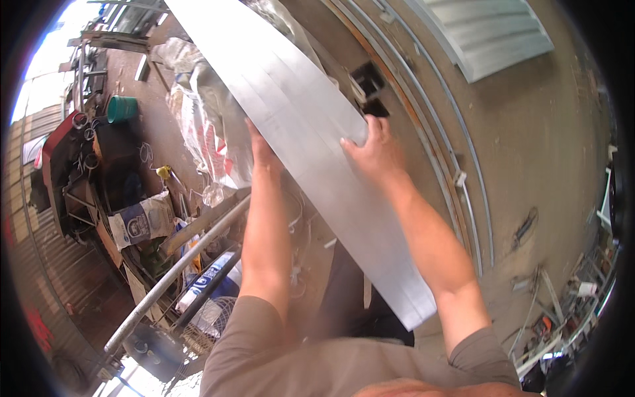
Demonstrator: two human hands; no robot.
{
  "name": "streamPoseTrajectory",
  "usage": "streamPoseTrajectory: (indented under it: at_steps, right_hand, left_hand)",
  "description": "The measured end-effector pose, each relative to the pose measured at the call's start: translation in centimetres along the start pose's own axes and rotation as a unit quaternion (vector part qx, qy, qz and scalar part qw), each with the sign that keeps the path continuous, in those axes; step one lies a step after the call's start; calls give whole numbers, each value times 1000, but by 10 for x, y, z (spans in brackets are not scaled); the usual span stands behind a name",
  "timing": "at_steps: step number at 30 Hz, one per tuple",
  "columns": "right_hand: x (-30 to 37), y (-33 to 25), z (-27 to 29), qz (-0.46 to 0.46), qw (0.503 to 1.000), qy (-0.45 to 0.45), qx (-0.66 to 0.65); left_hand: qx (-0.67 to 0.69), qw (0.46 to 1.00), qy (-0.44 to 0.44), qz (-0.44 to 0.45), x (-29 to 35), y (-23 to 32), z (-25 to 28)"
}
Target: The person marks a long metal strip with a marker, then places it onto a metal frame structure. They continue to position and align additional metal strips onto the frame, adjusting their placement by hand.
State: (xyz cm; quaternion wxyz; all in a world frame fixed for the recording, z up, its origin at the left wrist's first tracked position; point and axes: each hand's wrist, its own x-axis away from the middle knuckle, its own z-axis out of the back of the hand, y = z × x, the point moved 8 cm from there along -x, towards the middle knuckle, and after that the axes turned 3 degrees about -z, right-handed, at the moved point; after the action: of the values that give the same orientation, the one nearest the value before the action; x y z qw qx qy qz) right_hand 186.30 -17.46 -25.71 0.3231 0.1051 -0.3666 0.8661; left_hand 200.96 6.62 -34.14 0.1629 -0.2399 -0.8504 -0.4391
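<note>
A long, shiny sheet-metal panel (304, 132) with faint lengthwise creases slants from the upper left down to my waist. My left hand (260, 147) supports its left edge, and most of those fingers are hidden beneath the metal. At the opposite edge, my right hand (378, 151) grips with the thumb on the top face and the fingers over the side. The panel's near end (417, 311) lies close to my body, while its far end runs out of the picture at the top.
Crumpled white sacks (205, 126) lie left of the panel, beside a grey metal pipe (178, 274). Long metal strips (430, 126) curve along the floor at right. A ribbed metal sheet (489, 33) lies at upper right. A green bucket (122, 109) stands at far left.
</note>
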Motion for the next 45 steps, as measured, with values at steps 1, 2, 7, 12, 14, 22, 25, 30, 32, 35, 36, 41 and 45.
streamPoseTrajectory:
  at_steps: [1, 2, 7, 12, 14, 22, 25, 30, 32, 35, 36, 41, 45]
  right_hand:
    - [-1, 6, -7, 2, 1000, -2, -5]
    - [1, 11, -11, 17, 1000, 6, -14]
    - [4, 34, -35, 60, 998, 31, -11]
    - [20, 62, -47, 100, 994, 46, -20]
    - [32, 76, -47, 100, 994, 50, 19]
    - [209, 194, 8, -35, 998, 24, -51]
    - [329, 241, 34, -96, 990, 88, -51]
    - [543, 330, 48, -251, 949, 135, -135]
    - [633, 362, 39, -319, 913, 205, -147]
    - [760, 418, 4, -426, 826, 260, -261]
    - [803, 436, -13, -458, 796, 263, -296]
    - [994, 488, -76, -517, 701, 310, -381]
    - [1132, 514, -118, -563, 732, 282, -261]
  left_hand:
    - [-13, 1000, 14, 15, 0, -3, 2]
    - [-18, 999, 37, 23, 1, -6, 8]
    - [-47, 995, 88, -11, -7, -9, 21]
    - [-52, 987, 145, -40, -10, -8, 30]
    - [-57, 986, 149, -38, -9, -11, 31]
    - [-246, 941, 222, 70, 27, -26, 50]
    - [-278, 938, 139, 150, 47, -50, 39]
    - [-359, 905, 117, 197, 130, -104, 42]
    - [-393, 889, 110, 209, 175, -133, 39]
    - [-432, 866, 135, 212, 257, -173, 28]
    - [-501, 839, 106, 187, 280, -185, 14]
    - [-641, 733, -74, 216, 463, -324, -34]
    - [-723, 601, -239, 242, 641, -458, -67]
